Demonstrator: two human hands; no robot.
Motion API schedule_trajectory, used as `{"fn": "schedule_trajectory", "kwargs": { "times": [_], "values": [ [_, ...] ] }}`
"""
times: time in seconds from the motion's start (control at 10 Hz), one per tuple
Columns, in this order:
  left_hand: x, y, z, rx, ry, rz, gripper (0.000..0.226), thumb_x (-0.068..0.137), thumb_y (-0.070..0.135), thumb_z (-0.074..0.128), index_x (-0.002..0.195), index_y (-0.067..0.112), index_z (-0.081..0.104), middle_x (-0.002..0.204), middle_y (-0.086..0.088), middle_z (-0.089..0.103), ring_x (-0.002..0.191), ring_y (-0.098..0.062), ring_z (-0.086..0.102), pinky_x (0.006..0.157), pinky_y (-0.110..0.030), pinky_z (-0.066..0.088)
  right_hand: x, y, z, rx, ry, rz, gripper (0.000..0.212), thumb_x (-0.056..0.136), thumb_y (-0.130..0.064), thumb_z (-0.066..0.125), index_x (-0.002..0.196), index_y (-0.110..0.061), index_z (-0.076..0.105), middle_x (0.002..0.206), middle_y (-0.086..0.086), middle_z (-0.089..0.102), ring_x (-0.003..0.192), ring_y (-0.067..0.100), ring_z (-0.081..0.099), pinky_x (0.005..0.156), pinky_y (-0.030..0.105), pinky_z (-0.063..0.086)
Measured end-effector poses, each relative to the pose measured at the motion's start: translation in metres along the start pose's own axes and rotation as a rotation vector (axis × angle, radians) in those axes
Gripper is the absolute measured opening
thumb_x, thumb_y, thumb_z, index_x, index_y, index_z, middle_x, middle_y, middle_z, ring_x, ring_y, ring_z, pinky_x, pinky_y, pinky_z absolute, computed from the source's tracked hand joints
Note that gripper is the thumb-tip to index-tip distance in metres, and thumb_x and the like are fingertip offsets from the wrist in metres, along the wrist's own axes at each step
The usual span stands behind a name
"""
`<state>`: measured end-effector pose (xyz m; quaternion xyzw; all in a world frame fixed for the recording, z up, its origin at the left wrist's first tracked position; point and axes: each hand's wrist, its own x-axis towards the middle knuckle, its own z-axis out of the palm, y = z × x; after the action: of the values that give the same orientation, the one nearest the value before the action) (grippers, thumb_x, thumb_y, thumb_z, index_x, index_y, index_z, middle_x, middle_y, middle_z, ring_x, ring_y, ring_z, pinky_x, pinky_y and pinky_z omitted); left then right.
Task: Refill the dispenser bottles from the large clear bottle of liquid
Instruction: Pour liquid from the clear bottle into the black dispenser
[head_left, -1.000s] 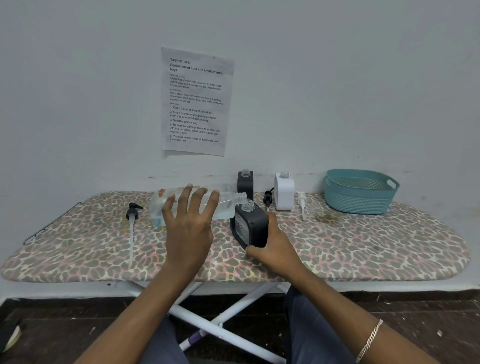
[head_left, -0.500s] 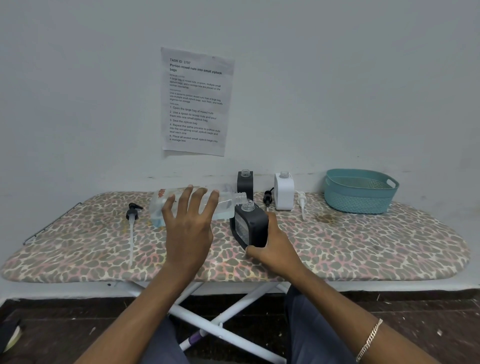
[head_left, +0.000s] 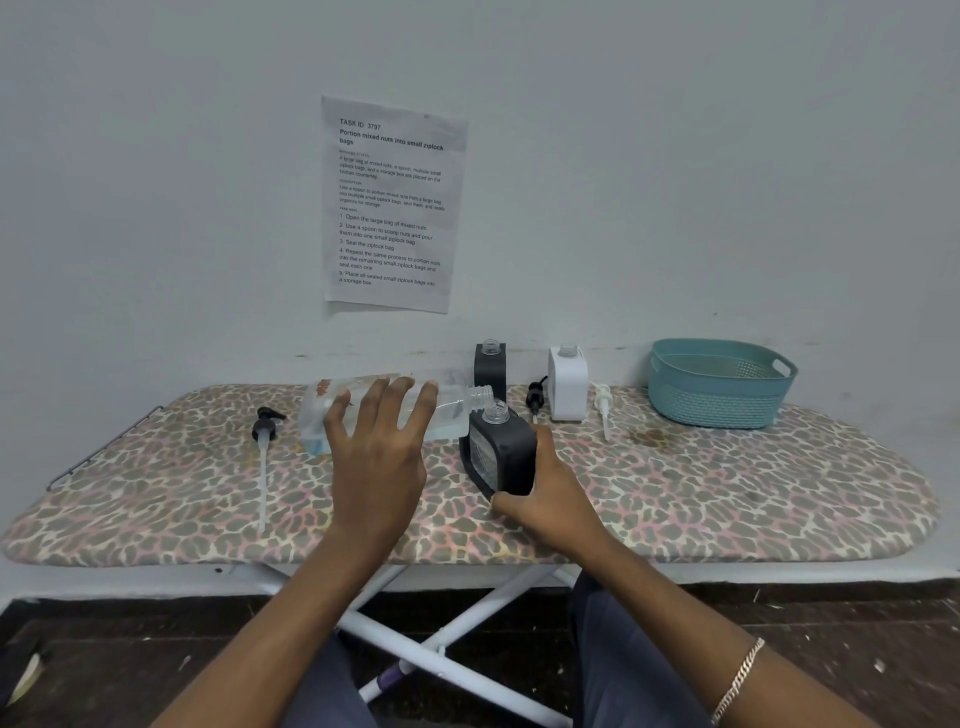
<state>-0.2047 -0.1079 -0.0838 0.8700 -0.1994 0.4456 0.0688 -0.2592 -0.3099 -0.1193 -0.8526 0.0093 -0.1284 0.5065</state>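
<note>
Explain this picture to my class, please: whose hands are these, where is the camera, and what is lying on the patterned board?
No machine here: a person works bare-handed, filmed by a camera worn on the head, looking down. The left hand lies spread on the large clear bottle, tipped sideways with its neck by the open mouth of a black dispenser bottle, which the right hand grips. On the ironing board also stand another black bottle and a white bottle, both uncapped, beside three loose pumps and a teal basket.
</note>
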Motion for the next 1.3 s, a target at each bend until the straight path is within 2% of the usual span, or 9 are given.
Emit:
{"fn": "schedule_trajectory", "kwargs": {
  "times": [0.1, 0.4, 0.6, 0.7, 1.0, 1.3],
  "values": [
    [-0.0003, -0.0002, 0.0002, -0.001, 0.002, 0.001, 0.074, 0.072, -0.012, 0.070, 0.140, 0.017, 0.061, 0.140, -0.012, 0.061, 0.134, -0.033, 0.057, 0.112, -0.062, 0.033, -0.0002, 0.0007, 0.0003, -0.007, 0.000, 0.000, 0.077, 0.080, -0.013, 0.077, 0.135, -0.039, 0.030, 0.107, 0.002, 0.070, 0.063, 0.019, 0.076, 0.049, 0.031, 0.059],
    [-0.0006, -0.0005, 0.0006, -0.009, 0.009, 0.001, 0.075, 0.072, -0.012, 0.070, 0.141, 0.017, 0.061, 0.139, -0.012, 0.062, 0.134, -0.033, 0.057, 0.113, -0.062, 0.032, 0.0012, 0.0032, 0.0005, -0.033, 0.007, -0.014, 0.078, 0.078, -0.017, 0.078, 0.135, -0.041, 0.031, 0.108, -0.002, 0.068, 0.070, 0.017, 0.076, 0.057, 0.036, 0.063],
    [-0.0005, -0.0004, 0.0012, -0.002, 0.008, 0.002, 0.074, 0.072, -0.012, 0.070, 0.140, 0.017, 0.062, 0.136, -0.010, 0.064, 0.134, -0.033, 0.057, 0.112, -0.062, 0.032, -0.0001, 0.0008, -0.0004, -0.026, 0.000, -0.011, 0.077, 0.081, -0.014, 0.077, 0.138, -0.038, 0.030, 0.106, 0.001, 0.069, 0.062, 0.018, 0.075, 0.048, 0.028, 0.056],
    [-0.0006, -0.0005, 0.0011, 0.005, 0.010, 0.006, 0.074, 0.072, -0.012, 0.070, 0.141, 0.017, 0.062, 0.136, -0.010, 0.064, 0.134, -0.034, 0.057, 0.112, -0.062, 0.032, 0.0002, 0.0013, -0.0002, -0.018, 0.002, -0.010, 0.078, 0.080, -0.013, 0.077, 0.136, -0.039, 0.031, 0.108, 0.001, 0.068, 0.063, 0.019, 0.076, 0.051, 0.036, 0.062],
    [-0.0004, -0.0008, 0.0018, 0.017, 0.001, 0.005, 0.075, 0.073, -0.010, 0.072, 0.142, 0.017, 0.061, 0.136, -0.009, 0.064, 0.134, -0.033, 0.057, 0.112, -0.062, 0.032, 0.0013, 0.0019, -0.0003, -0.013, 0.001, -0.018, 0.081, 0.080, -0.012, 0.078, 0.140, -0.038, 0.030, 0.111, -0.003, 0.067, 0.069, 0.014, 0.076, 0.054, 0.023, 0.057],
    [-0.0008, -0.0006, 0.0010, 0.015, 0.002, 0.006, 0.075, 0.072, -0.009, 0.073, 0.142, 0.017, 0.061, 0.136, -0.009, 0.064, 0.133, -0.033, 0.057, 0.112, -0.061, 0.031, 0.0020, 0.0024, 0.0002, -0.030, 0.005, -0.026, 0.079, 0.079, -0.015, 0.078, 0.135, -0.041, 0.029, 0.112, -0.003, 0.067, 0.073, 0.015, 0.075, 0.056, 0.024, 0.059]
  ]
}}
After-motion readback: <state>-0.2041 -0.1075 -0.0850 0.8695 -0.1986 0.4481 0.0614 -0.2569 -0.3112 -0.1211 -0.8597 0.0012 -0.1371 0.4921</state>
